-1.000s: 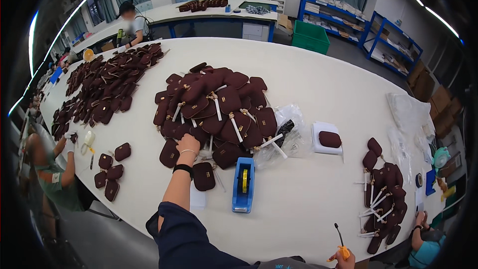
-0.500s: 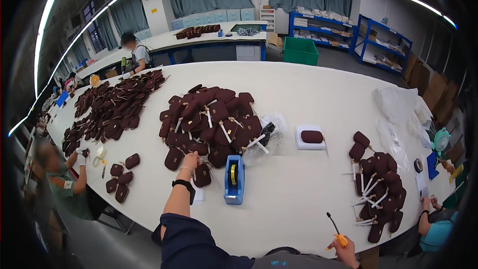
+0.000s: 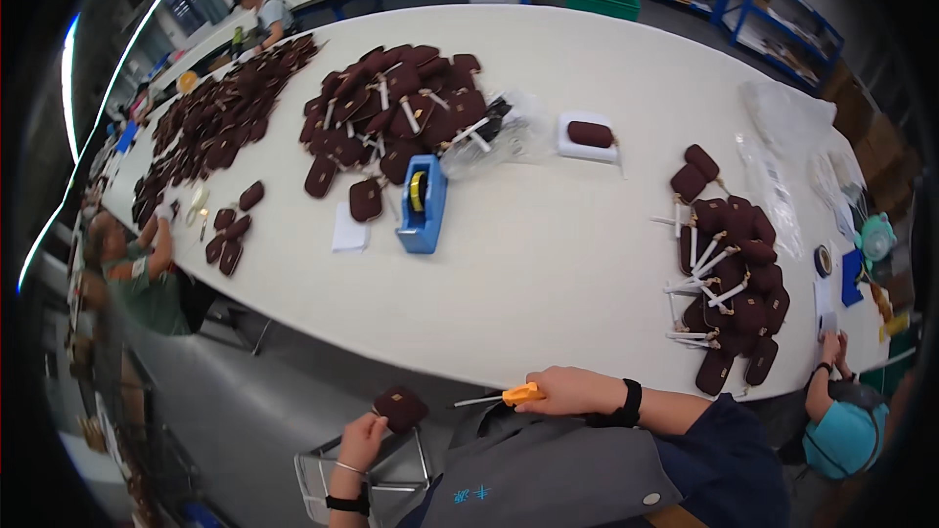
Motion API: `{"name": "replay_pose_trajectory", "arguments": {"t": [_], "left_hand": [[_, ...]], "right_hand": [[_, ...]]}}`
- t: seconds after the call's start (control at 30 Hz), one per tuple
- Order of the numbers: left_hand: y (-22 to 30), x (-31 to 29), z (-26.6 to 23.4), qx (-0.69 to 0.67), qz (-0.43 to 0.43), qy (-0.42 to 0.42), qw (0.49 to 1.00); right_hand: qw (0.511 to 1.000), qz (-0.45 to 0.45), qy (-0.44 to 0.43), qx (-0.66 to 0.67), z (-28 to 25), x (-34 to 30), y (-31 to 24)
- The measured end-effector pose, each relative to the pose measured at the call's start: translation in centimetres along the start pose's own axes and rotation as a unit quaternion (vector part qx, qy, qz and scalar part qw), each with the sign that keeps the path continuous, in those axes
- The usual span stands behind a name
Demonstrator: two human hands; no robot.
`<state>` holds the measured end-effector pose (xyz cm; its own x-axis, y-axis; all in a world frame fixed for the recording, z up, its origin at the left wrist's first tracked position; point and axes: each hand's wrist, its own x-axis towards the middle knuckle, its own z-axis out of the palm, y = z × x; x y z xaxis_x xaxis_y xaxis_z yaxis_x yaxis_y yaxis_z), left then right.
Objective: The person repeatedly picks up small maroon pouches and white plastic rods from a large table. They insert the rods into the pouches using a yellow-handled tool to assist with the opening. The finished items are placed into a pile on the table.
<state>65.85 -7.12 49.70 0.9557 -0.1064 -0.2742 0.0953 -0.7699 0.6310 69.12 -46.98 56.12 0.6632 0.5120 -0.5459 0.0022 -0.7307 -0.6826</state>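
Observation:
In front of my body, off the table's near edge, my left hand (image 3: 362, 442) is closed on a small dark maroon zip pouch (image 3: 401, 409) with a tiny gold-coloured plate. My right hand (image 3: 579, 393) grips an orange-handled tool (image 3: 522, 393) whose thin straight shaft points left toward that pouch. A gap separates the shaft from the pouch; the tool's exact kind cannot be made out. Beyond my hands, a heap of similar pouches (image 3: 391, 108) lies on the white table (image 3: 548, 264), several with white-wrapped straps. One pouch (image 3: 366, 200) lies apart beside white paper (image 3: 350, 227).
A blue tape dispenser (image 3: 423, 205) stands near the heap. More pouches (image 3: 734, 279) are piled at right, with a single pouch (image 3: 591, 134) on a white block. Clear plastic bags (image 3: 782, 122) lie far right. Co-workers sit left (image 3: 147, 279) and right (image 3: 846, 425). A metal-framed stool (image 3: 313, 489) is below.
My left hand has drawn back from the heap and now holds a pouch near my body. My right hand has brought the tool leftward. The view has tilted down.

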Motion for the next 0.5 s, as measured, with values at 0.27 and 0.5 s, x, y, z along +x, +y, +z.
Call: {"name": "replay_pose_trajectory", "arguments": {"t": [0.27, 0.5], "left_hand": [[-2.1, -11.7, 9.9, 0.359, 0.133, -0.084, 0.92], [2.9, -8.4, 12.1, 0.414, 0.392, -0.175, 0.803]], "right_hand": [[0.975, -0.112, -0.125, -0.143, 4.9, 2.1, 1.5], [0.979, -0.08, -0.129, -0.133, 2.7, -1.2, 1.6]]}}
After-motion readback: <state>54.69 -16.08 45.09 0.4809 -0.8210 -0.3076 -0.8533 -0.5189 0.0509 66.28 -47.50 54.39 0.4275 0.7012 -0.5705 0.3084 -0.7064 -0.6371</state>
